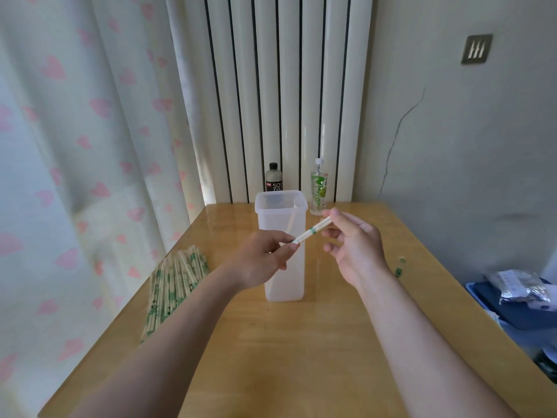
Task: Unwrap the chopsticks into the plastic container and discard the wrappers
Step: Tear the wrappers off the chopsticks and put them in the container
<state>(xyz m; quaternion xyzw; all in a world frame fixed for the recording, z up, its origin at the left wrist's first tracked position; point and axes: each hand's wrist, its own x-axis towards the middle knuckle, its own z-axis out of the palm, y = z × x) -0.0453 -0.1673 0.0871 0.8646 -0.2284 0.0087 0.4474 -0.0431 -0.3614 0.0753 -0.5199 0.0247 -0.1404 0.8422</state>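
Over wooden table (301,342): wrapped chopsticks (312,231) between left hand (262,260) and right hand (352,245).

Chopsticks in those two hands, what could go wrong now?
1. The left hand and right hand hold the wrapped chopsticks in front of the tall, narrow plastic container; a bump could tip it toward the black bottle and green bottle behind.
2. The pile of wrapped chopsticks lies by the left edge of the table; some could slide off.
3. Small green scraps on the right might get forgotten.
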